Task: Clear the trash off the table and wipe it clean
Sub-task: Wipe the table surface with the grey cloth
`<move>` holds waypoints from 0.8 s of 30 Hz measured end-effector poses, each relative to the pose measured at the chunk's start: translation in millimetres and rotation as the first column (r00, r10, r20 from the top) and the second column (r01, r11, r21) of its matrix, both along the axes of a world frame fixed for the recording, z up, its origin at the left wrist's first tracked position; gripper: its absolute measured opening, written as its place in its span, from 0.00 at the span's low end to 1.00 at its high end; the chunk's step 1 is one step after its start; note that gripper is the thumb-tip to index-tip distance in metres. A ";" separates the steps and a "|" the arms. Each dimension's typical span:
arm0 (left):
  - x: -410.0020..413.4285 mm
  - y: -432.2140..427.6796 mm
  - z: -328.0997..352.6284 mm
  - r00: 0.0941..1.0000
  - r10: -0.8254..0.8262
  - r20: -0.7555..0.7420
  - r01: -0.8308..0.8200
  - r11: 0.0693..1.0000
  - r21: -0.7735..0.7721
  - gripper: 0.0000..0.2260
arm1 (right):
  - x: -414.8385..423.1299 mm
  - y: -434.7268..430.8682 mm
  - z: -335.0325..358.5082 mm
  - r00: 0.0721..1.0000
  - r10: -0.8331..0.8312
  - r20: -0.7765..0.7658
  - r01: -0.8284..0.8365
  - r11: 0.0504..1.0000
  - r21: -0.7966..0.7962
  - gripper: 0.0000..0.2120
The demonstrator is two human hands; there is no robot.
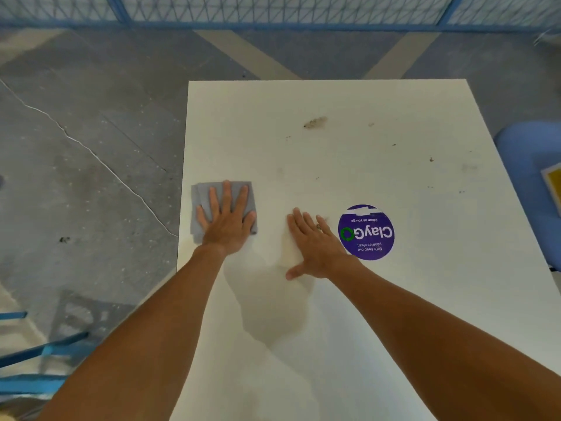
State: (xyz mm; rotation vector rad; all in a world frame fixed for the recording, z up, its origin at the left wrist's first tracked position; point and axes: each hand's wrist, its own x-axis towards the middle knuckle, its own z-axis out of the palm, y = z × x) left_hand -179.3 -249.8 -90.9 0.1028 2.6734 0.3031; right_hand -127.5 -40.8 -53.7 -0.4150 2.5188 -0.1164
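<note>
One white table [349,165], hard and smooth, my right hand [315,247] flat and relaxed on it; one grey cloth [202,194] at its left edge (soft, light, apt to bunch, so best palmed whole), pressed under my flat left hand [227,220]; brown smear [314,122] farther off

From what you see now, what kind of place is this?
Probably a shared pantry: the purple ClayGo sticker on the white table says "Let's keep our pantries clean", and a blue chair stands beside it.
</note>
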 end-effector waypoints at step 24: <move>24.1 -51.6 6.1 0.919 -0.393 -0.027 0.391 0.918 -0.060 0.27 | 4.0 -1.7 9.6 0.999 -0.048 -0.026 0.048 0.999 0.004 0.55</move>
